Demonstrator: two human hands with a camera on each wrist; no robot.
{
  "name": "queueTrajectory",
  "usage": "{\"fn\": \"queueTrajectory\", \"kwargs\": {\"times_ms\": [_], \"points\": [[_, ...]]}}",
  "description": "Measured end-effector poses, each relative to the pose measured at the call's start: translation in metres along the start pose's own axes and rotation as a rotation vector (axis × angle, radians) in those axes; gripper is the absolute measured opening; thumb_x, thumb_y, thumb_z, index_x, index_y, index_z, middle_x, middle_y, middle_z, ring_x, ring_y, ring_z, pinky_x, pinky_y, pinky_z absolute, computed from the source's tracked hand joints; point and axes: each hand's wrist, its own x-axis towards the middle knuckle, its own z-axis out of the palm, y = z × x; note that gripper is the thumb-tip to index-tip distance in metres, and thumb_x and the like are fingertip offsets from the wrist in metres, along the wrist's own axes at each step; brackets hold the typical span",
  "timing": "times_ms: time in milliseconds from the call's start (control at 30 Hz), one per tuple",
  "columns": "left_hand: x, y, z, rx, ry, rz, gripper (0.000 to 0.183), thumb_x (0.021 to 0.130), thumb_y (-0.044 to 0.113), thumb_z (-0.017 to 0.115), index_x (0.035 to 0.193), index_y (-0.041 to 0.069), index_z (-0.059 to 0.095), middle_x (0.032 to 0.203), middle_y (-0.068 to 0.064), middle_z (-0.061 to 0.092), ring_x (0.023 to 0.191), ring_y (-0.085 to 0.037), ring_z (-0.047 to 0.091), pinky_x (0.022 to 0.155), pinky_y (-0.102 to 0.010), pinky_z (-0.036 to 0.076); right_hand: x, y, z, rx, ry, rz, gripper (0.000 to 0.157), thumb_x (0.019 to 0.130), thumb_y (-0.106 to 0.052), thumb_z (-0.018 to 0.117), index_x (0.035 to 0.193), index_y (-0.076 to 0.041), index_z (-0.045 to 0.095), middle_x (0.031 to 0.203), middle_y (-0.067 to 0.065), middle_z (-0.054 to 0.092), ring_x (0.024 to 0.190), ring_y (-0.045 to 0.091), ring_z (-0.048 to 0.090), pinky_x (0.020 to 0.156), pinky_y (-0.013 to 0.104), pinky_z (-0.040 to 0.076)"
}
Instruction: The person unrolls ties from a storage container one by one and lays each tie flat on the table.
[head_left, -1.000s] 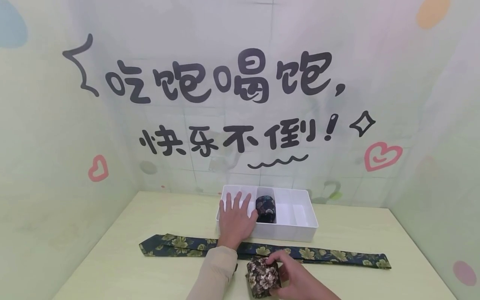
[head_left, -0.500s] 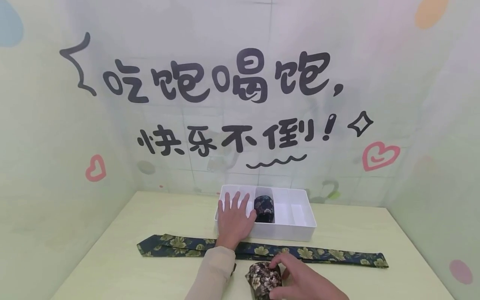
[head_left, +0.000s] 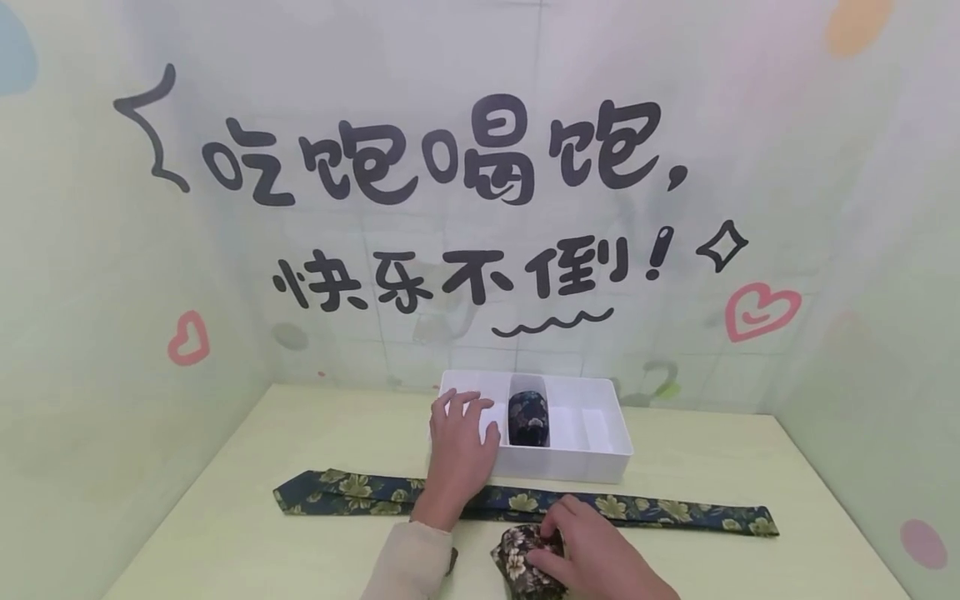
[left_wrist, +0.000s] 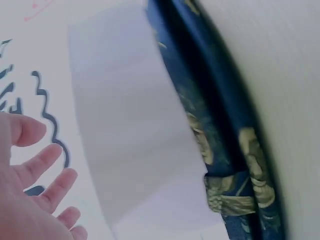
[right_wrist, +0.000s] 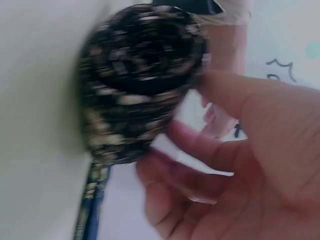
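Note:
Thumb and fingers of my right hand (head_left: 600,546) pinch a rolled necktie (head_left: 517,562), dark brown with pale flowers, close to the table at the front. Its spiral end shows, blurred, in the right wrist view. Over the left part of the white divided box (head_left: 577,465) hangs my left hand (head_left: 461,446), fingers loosely bent and holding nothing. Another rolled necktie (head_left: 528,419), dark with small flowers, sits in a middle compartment of that box. A folded navy necktie (head_left: 360,492) with yellow-green flowers stretches across the table, partly hidden under my left wrist.
The box stands near the back wall (head_left: 375,350), which carries large black lettering. Pale side walls (head_left: 862,350) enclose the light yellow table (head_left: 225,533). My left sleeve (head_left: 412,560) crosses the table just left of the brown roll.
My left hand has lifted and shifted slightly left, its spread fingers now bent. My right hand has adjusted its hold on the brown rolled necktie, which sits slightly lower in view.

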Motion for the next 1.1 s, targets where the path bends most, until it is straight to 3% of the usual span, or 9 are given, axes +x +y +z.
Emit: {"fn": "queueTrajectory", "kwargs": {"times_ms": [167, 267, 400, 567, 700, 833, 933, 1100], "points": [[-0.012, 0.013, -0.018, -0.036, -0.074, -0.065, 0.021, 0.098, 0.022, 0.059, 0.112, 0.013, 0.071, 0.099, -0.001, 0.065, 0.097, -0.021, 0.052, 0.085, -0.038, 0.046, 0.002, -0.012, -0.006, 0.031, -0.049, 0.071, 0.03, 0.091, -0.043, 0.074, 0.105, -0.018, 0.067, 0.089, -0.009, 0.062, 0.075, 0.004, 0.053, 0.065, 0.029, 0.046], [-0.017, 0.015, -0.026, -0.06, -0.207, -0.081, 0.015, 0.098, 0.021, 0.058, 0.101, 0.014, 0.071, 0.082, 0.005, 0.061, 0.076, -0.012, 0.052, 0.067, -0.029, 0.045, 0.004, -0.014, -0.007, 0.08, -0.098, 0.092, 0.023, 0.093, -0.036, 0.074, 0.104, -0.018, 0.066, 0.085, -0.01, 0.063, 0.072, 0.004, 0.055, 0.064, 0.028, 0.046], [-0.021, 0.015, -0.031, -0.094, -0.389, -0.072, 0.014, 0.098, 0.018, 0.055, 0.088, 0.016, 0.065, 0.07, 0.007, 0.053, 0.061, -0.009, 0.048, 0.059, -0.026, 0.041, 0.004, -0.014, -0.01, 0.111, -0.131, 0.105, 0.017, 0.094, -0.031, 0.073, 0.103, -0.017, 0.067, 0.084, -0.009, 0.066, 0.071, 0.005, 0.057, 0.063, 0.029, 0.047], [-0.033, 0.013, -0.029, -0.15, -0.575, -0.088, 0.011, 0.095, 0.012, 0.058, 0.085, 0.014, 0.064, 0.069, 0.005, 0.054, 0.058, -0.01, 0.048, 0.054, -0.027, 0.04, 0.003, -0.012, -0.01, 0.11, -0.131, 0.075, 0.019, 0.095, -0.03, 0.072, 0.105, -0.015, 0.067, 0.086, -0.008, 0.066, 0.071, 0.004, 0.056, 0.063, 0.028, 0.047], [-0.04, 0.011, -0.027, -0.13, -0.714, -0.083, 0.01, 0.088, 0.005, 0.062, 0.088, 0.011, 0.07, 0.081, 0.003, 0.067, 0.067, -0.01, 0.056, 0.062, -0.029, 0.049, 0.002, -0.011, -0.01, 0.119, -0.122, 0.084, 0.02, 0.095, -0.03, 0.072, 0.106, -0.015, 0.066, 0.086, -0.009, 0.066, 0.071, 0.004, 0.056, 0.063, 0.028, 0.046], [-0.045, 0.009, -0.029, -0.125, -0.838, -0.113, 0.019, 0.08, -0.003, 0.063, 0.09, 0.01, 0.072, 0.086, 0.001, 0.069, 0.073, -0.014, 0.059, 0.068, -0.034, 0.051, 0.003, -0.011, -0.009, 0.164, -0.156, 0.113, 0.02, 0.096, -0.028, 0.072, 0.107, -0.014, 0.065, 0.086, -0.006, 0.066, 0.071, 0.008, 0.058, 0.063, 0.03, 0.047], [-0.046, 0.009, -0.03, -0.143, -0.893, -0.156, 0.02, 0.076, -0.004, 0.066, 0.088, 0.011, 0.071, 0.084, 0.001, 0.066, 0.071, -0.016, 0.056, 0.066, -0.035, 0.05, 0.004, -0.01, -0.01, 0.188, -0.184, 0.132, 0.019, 0.096, -0.027, 0.071, 0.108, -0.013, 0.064, 0.086, -0.004, 0.066, 0.071, 0.011, 0.06, 0.063, 0.033, 0.047], [-0.046, 0.01, -0.026, -0.171, -0.927, -0.178, 0.017, 0.073, 0.0, 0.075, 0.083, 0.014, 0.071, 0.077, 0.003, 0.065, 0.065, -0.015, 0.056, 0.06, -0.032, 0.047, 0.001, -0.005, -0.015, 0.19, -0.192, 0.122, 0.019, 0.096, -0.029, 0.07, 0.107, -0.015, 0.064, 0.088, -0.005, 0.067, 0.073, 0.01, 0.06, 0.063, 0.033, 0.048]]}}
